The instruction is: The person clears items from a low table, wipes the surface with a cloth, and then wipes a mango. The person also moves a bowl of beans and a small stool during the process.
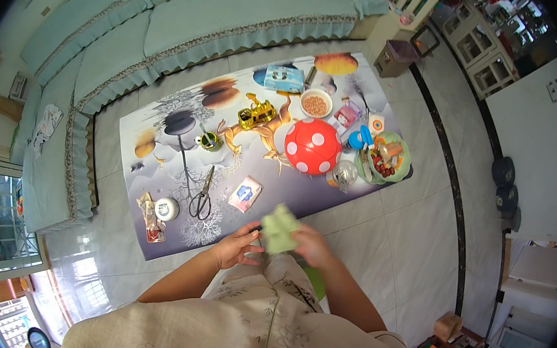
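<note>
A light green folded cloth [280, 230], blurred by motion, is held in my right hand [314, 247] just off the table's front edge. My left hand [239, 246] is beside its left side with the fingers spread; whether a fingertip touches the cloth I cannot tell. On the table [282, 187] beyond my hands lies a pink-and-white soft pack with a blue flower [246, 194]. Black-handled scissors [202, 200] rest to its left, blades pointing away from me. Farther back and to the right sits a red dome with white dots [312, 147].
Left are a white round jar [167, 209] and a packet [149, 216]. A small cup [208, 141], golden toy vehicle [257, 112], blue tissue pack [284, 79] and bowl of nuts [316, 104] stand farther back. Right are a clear container [345, 174] and green fruit bowl [402, 170]. A sofa [245, 10] lies behind.
</note>
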A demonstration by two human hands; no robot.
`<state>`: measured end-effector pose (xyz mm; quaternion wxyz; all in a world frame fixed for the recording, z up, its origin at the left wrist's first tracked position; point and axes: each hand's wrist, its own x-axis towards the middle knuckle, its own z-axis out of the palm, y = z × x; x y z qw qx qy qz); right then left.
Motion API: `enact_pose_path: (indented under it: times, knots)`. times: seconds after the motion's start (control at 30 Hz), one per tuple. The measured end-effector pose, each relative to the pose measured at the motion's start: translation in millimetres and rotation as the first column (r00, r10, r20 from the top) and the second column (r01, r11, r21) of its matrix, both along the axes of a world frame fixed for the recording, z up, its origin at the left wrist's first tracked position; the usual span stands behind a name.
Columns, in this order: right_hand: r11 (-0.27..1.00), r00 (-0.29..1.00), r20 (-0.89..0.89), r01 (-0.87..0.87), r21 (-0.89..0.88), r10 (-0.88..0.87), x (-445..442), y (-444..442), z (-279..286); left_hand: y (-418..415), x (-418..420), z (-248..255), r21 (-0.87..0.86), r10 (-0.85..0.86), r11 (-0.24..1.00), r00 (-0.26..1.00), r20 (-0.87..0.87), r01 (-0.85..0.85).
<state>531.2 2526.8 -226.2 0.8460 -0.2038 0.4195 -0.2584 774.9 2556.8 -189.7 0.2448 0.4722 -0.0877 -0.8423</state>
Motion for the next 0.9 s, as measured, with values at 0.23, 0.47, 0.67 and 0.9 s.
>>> enact_pose_path:
  times: [0.23, 0.47, 0.67, 0.9]
  knots:
    - [0.623, 0.728, -0.684, -0.557, -0.549, 0.047, 12.7, -103.3, 21.0, -6.1, 20.3, -39.5, -0.04, 0.239, 0.971, 0.934, 0.265, -0.237]
    - [0.807, 0.541, -0.767, -0.246, -0.536, -0.345, -89.8, -331.7, -88.5, 3.8, 24.9, -75.9, 0.081, 0.381, 0.884, 0.809, 0.449, -0.461]
    - [0.968, 0.612, -0.759, 0.042, -0.247, -0.221, -76.4, -423.4, -208.4, -1.2, -45.6, -54.8, 0.209, 0.472, 0.732, 0.705, 0.53, -0.648]
    - [0.959, 0.781, -0.625, 0.181, 0.219, -0.005, -15.7, -456.5, -191.8, -6.1, -118.4, -21.1, 0.193, 0.547, 0.617, 0.591, 0.593, -0.763]
